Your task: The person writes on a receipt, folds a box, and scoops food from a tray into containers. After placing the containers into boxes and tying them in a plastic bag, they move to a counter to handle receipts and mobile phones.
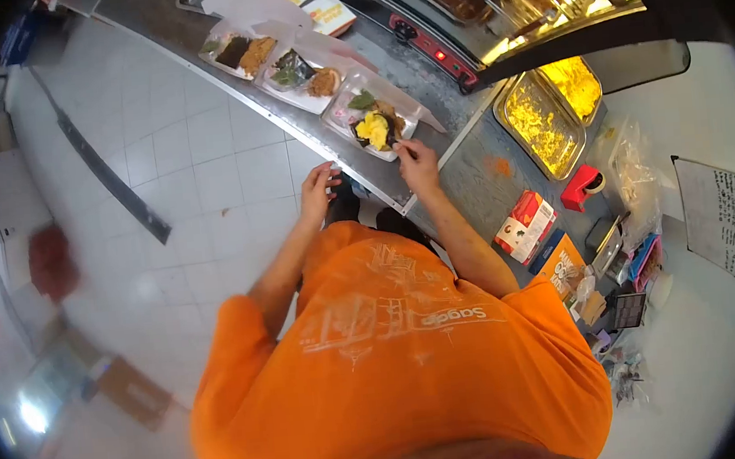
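My right hand (417,166) is at the near edge of a clear plastic food container (341,109). Its fingers are pinched by something dark beside the scrambled egg (373,129); I cannot make out what they hold. Green leaves (362,100) and brown pieces lie in the same container. My left hand (319,192) hangs in front of the counter edge, fingers loosely curled and apart, with nothing visible in it. Two more containers stand in line to the left: one holds greens and a brown patty (323,82), the other a dark sheet and a brown fried piece (257,55).
A lit warming cabinet (437,51) stands behind the containers. On the right are a metal tray of yellow egg (542,122), a red tape dispenser (582,188) and a red-white box (525,227). Printed boxes (328,14) lie at the back. The metal counter edge (289,131) runs diagonally.
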